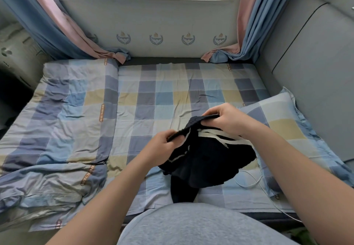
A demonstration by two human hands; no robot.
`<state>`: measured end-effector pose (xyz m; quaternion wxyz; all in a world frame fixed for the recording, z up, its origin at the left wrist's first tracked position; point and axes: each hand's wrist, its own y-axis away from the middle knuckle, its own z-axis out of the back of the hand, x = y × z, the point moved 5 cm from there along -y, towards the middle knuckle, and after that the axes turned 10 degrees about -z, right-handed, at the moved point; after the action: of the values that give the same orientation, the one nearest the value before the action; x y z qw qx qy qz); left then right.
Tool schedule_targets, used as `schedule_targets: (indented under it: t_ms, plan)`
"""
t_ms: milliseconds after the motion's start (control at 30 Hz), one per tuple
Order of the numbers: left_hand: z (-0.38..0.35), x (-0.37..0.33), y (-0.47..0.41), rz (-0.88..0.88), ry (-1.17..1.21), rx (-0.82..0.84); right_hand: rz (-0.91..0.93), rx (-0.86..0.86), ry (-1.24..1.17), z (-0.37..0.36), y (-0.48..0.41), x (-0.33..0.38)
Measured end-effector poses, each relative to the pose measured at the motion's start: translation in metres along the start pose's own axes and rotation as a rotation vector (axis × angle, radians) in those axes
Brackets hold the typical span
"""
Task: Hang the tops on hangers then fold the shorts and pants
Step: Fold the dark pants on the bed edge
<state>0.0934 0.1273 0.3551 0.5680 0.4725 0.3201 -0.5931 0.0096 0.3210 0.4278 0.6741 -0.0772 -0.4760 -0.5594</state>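
Observation:
A dark navy pair of shorts (206,160) with white drawstrings hangs bunched above the checked bed sheet (153,99). My left hand (162,145) grips the waistband at its left end. At the waistband's right end, my right hand (226,119) pinches it with curled fingers. The band is stretched between the two hands. The lower part of the shorts droops onto the sheet near the bed's front edge. No hangers or tops are in view.
A folded checked quilt (57,129) covers the bed's left half. A matching pillow (283,128) lies at the right, beside a grey padded headboard (316,72). A thin white cable (254,183) runs under the pillow. Curtains (63,28) flank the window wall behind.

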Motion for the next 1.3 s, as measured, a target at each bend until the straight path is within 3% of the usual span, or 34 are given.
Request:
schedule_targets:
  t_ms: [133,233,467,667,733,933,1000,1100,1300]
  plan:
    - [0.035,0.012,-0.013,0.020,-0.191,-0.219,-0.132,0.150,0.176,-0.002,0.000,-0.024]
    - [0.052,0.020,-0.020,0.078,-0.321,-0.265,-0.235,0.203,0.372,-0.005,-0.004,-0.045]
    - [0.056,0.053,-0.018,0.233,-0.385,-0.295,-0.338,-0.048,0.793,-0.023,-0.029,-0.092]
    - [0.069,0.097,0.001,0.364,-0.459,-0.367,-0.484,-0.245,0.849,-0.028,-0.032,-0.142]
    - [0.073,0.116,0.013,0.428,-0.459,-0.376,-0.563,-0.276,0.771,-0.022,-0.028,-0.159]
    - [0.062,0.150,0.042,0.619,-0.489,-0.314,-0.677,-0.237,0.232,-0.031,-0.032,-0.179]
    - [0.061,0.161,0.047,0.678,-0.294,-0.391,-0.748,-0.192,-0.009,-0.038,-0.031,-0.184]
    - [0.052,0.166,0.054,0.763,0.237,-0.588,-0.829,-0.033,-0.232,-0.049,-0.022,-0.189]
    - [0.057,0.165,0.055,0.738,0.610,-0.582,-0.753,0.141,-0.622,-0.050,-0.015,-0.188]
